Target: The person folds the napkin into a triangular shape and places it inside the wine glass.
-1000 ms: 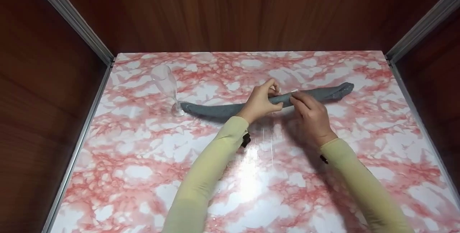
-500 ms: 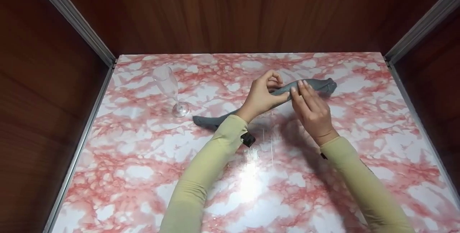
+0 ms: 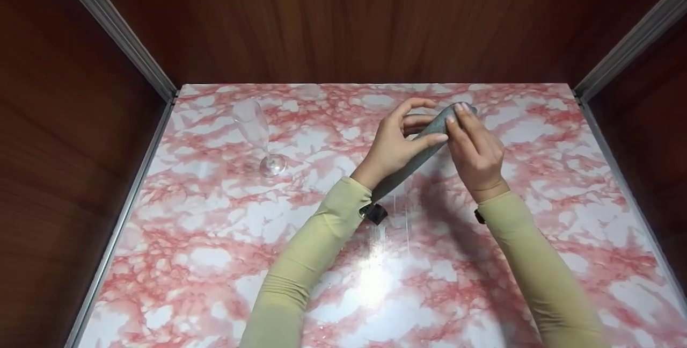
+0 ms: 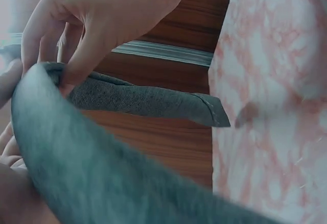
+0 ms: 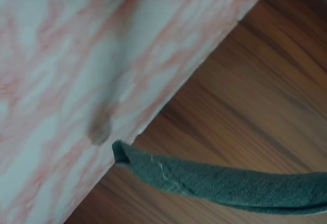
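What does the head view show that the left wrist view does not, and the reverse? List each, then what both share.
Only the head view shows the glass, both sleeves, and the right hand on the cloth. Only the left wrist view shows the cloth's loose end hanging free of the table. Both show the left hand gripping the grey cloth above the marbled table.

**Grey, pink and brown**

The rolled cloth (image 3: 416, 157) is plain dark grey. The tabletop (image 3: 214, 240) is white, marbled with pink-red veins. The sleeves (image 3: 306, 267) are pale yellow-green, the glass (image 3: 257, 133) clear, and the walls (image 3: 349, 20) reddish-brown wood grain.
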